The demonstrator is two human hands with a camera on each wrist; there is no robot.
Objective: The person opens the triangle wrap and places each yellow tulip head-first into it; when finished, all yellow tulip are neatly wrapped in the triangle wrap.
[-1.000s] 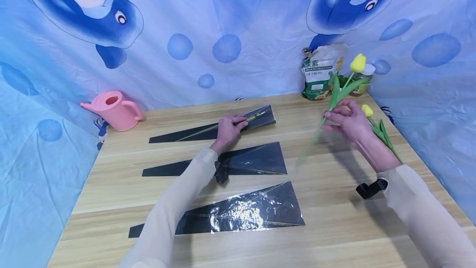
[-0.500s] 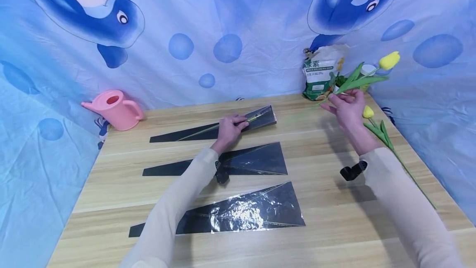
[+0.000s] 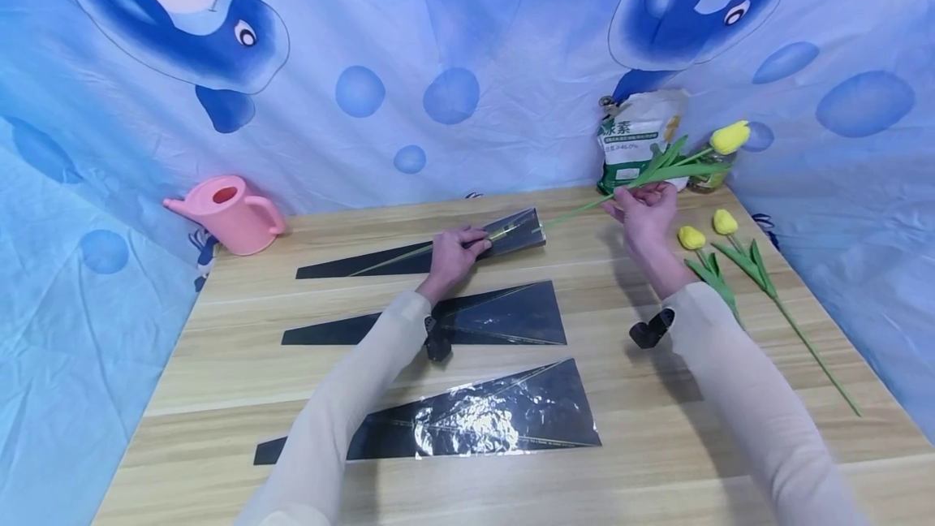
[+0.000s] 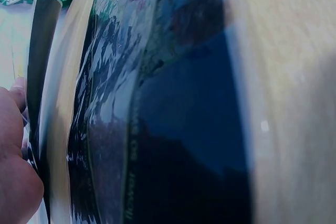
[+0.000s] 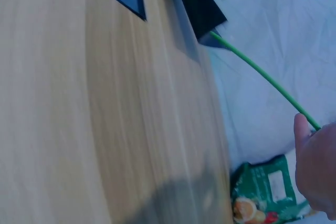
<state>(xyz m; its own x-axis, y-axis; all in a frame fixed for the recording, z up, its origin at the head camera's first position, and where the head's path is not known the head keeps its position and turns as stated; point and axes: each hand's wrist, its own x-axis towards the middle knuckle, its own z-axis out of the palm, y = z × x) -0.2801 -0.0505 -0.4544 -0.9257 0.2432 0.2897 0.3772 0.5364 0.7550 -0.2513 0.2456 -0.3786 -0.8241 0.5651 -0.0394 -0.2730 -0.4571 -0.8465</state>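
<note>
My left hand (image 3: 454,258) grips the farthest of 3 black tapered flower sleeves (image 3: 526,235), thumb and fingers near its wide end. That end gapes slightly toward the right. My right hand (image 3: 648,213) pinches the green stem of a yellow artificial tulip (image 3: 730,137), its bloom pointing right. The bottom tip of the stem (image 5: 268,77) meets the sleeve's open mouth in the right wrist view; how far inside it reaches is hard to tell. A middle sleeve (image 3: 504,315) and a glossy near sleeve (image 3: 526,408) lie flat, partly under my left arm.
Two more yellow tulips (image 3: 691,238) lie at the table's right side, one partly behind my right arm. A white-green bag (image 3: 635,144) and a jar (image 3: 708,177) stand at the back right. A pink watering can (image 3: 237,217) stands back left, before a blue cloth backdrop.
My right hand has swung the tulip's bloom to the right, then moved left, bringing the stem tip to the sleeve's mouth. My left hand stays on the sleeve.
</note>
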